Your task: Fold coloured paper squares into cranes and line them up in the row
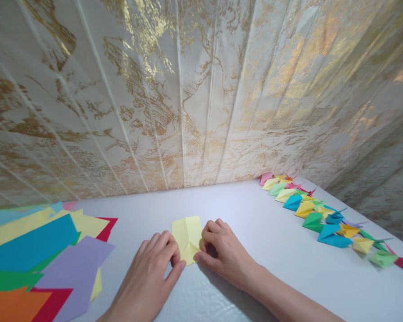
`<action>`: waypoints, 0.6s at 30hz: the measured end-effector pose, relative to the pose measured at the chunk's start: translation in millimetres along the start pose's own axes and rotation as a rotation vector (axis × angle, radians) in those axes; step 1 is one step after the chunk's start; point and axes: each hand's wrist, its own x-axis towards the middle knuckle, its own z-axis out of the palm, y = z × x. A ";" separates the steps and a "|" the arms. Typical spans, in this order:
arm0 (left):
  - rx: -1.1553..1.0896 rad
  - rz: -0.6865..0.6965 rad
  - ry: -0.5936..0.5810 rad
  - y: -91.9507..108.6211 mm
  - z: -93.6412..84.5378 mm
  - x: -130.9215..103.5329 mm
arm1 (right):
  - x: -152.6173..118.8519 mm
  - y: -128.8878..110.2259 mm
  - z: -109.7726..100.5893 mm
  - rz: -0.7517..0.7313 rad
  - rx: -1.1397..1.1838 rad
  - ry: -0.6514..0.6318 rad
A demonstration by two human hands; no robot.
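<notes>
A small sheet of pale yellow origami paper (187,232) lies on the white table in front of me, with a crease down its middle and slanting folds near its lower end. My left hand (157,261) pinches its lower left edge, thumb and curled fingers at the corner. On the opposite side my right hand (220,250) has its fingers curled and its thumb at the lower right corner. Both hands are closed on the paper's edges. The paper's underside is hidden.
Overlapping coloured paper sheets (30,246) cover the table's left side. Rows of folded paper figures (334,235), several colours, run along the right edge of the white table (134,223). A white and gold patterned curtain (161,112) hangs behind.
</notes>
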 end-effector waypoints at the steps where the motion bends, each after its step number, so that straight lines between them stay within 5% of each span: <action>1: 0.001 -0.001 0.002 0.7 -0.5 0.2 | 0.5 -1.1 0.6 0.006 -0.028 0.004; 18: -0.129 -0.035 -0.093 -5.8 -10.6 -2.7 | -2.1 7.8 -16.4 -0.009 0.131 -0.117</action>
